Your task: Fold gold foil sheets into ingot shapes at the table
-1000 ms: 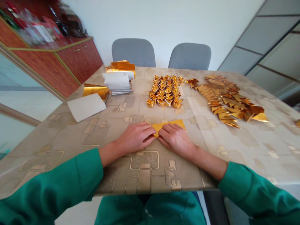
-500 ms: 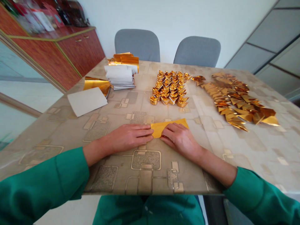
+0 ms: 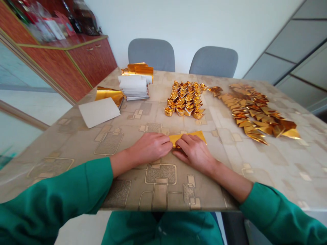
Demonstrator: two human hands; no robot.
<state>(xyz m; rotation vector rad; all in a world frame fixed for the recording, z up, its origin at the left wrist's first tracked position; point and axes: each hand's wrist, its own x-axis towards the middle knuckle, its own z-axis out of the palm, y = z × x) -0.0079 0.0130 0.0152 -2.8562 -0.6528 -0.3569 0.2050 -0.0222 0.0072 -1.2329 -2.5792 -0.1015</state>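
Observation:
A folded strip of gold paper [image 3: 196, 135] lies on the patterned table [image 3: 158, 190] just in front of me. My left hand [image 3: 150, 147] rests on its left end, fingers curled and pressed down on the paper. My right hand [image 3: 193, 152] lies over the strip's middle, its fingers closed and pinching the fold. Both wrists rest on the table top. Most of the strip is hidden under the two hands.
Behind the hands sit rows of folded gold ingots [image 3: 185, 99]. A spread of folded gold triangles [image 3: 255, 112] lies at the right. A stack of white-backed sheets [image 3: 134, 87], a loose white sheet [image 3: 99, 111] and gold foil [image 3: 108, 94] lie at the left. Two grey chairs [image 3: 213, 61] stand behind.
My left hand has slid right over the strip's left end and curled its fingers. The right hand has closed in, so less of the gold paper shows.

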